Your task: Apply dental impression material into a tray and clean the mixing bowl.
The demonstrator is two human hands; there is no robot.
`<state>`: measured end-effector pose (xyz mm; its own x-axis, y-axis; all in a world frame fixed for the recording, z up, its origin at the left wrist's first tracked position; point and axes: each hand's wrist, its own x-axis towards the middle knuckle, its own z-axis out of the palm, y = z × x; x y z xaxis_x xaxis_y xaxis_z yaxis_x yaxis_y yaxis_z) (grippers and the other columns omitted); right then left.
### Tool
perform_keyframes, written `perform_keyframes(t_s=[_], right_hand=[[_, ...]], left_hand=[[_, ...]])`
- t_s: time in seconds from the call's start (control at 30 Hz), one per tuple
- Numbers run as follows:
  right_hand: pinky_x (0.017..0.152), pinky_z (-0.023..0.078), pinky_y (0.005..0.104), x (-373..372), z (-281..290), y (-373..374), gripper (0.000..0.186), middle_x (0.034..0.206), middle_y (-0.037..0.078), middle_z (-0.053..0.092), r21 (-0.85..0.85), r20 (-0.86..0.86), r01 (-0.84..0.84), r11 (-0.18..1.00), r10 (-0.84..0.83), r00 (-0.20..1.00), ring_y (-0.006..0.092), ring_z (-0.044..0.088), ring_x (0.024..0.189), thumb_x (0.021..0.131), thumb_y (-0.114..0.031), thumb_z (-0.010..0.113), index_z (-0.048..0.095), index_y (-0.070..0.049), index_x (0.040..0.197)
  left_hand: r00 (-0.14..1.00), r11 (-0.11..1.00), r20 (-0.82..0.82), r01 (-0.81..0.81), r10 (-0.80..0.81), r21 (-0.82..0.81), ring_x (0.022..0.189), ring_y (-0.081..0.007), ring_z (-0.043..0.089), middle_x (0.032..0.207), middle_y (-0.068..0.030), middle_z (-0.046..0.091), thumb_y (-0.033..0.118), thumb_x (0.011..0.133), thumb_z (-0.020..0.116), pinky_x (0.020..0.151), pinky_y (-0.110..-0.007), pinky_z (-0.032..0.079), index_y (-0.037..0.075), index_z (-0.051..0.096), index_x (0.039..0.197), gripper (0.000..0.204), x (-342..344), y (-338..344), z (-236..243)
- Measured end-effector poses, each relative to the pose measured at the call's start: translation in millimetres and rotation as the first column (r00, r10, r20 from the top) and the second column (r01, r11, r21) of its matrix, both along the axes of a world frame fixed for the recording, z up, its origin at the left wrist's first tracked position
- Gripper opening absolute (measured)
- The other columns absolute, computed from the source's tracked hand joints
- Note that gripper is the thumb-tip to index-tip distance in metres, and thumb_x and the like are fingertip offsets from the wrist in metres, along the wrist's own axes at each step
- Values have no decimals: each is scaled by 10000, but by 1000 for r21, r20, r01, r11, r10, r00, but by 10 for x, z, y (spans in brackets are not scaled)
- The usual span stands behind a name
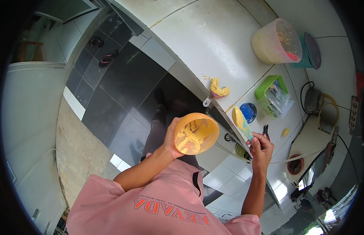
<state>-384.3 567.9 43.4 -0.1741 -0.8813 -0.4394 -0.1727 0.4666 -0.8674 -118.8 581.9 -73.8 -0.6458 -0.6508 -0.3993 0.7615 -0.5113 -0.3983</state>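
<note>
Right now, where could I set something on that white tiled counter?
The widest bare patch of white tiled counter lies between the soft yellow lump and translucent plastic tub. It's crowded around the green plastic basket, round blue object and right hand.

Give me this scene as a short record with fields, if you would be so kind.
Left hand: holds tilted orange plastic bowl, yellow paste inside
Right hand: holds light-blue spatula loaded with yellow paste
Counter: paste lump near edge, green basket, pliers, translucent bucket
Floor: dark flip-flops
</note>
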Motion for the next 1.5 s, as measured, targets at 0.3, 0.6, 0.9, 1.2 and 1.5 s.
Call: perform_keyframes(t_s=[0.3,0.6,0.9,1.2,1.5], right_hand=[[675,449,250,232,-296,-443,192,793,83,657,-223,-595,-281,934,98,798,129,598,715,834,-47,663,693,0,1017],[452,431,248,403,-479,-526,282,795,91,648,-310,-817,-555,772,82,570,117,553,524,770,48,682,698,-25,1042],[445,432,263,416,-572,-537,314,806,71,657,-286,-875,-618,733,64,481,131,547,511,749,46,695,700,-57,1045],[426,413,231,401,-584,-514,252,817,113,662,-305,-874,-630,714,54,484,120,561,544,779,63,660,696,0,1021],[487,458,271,409,-542,-483,274,821,104,666,-344,-839,-545,764,10,544,155,568,552,752,54,682,698,-18,1017]], left_hand=[[952,998,307,-25,8,51,1038,-221,610,1152,-66,631,408,916,467,904,-398,508,90,611,1176,436,-66,-339,99],[952,999,304,-34,27,17,1295,-316,443,1472,-171,370,423,931,356,1076,-470,365,57,383,1425,615,53,-181,-26],[960,996,281,-38,12,85,1302,-308,437,1496,-143,341,423,913,429,1077,-471,359,95,388,1423,608,135,24,-35],[965,995,262,-57,32,86,1300,-317,437,1492,-146,342,434,909,427,1069,-486,366,104,393,1423,612,208,59,-57],[956,995,286,-82,62,58,1304,-320,433,1466,-161,381,434,924,398,1073,-482,368,94,423,1407,591,263,102,-118]])
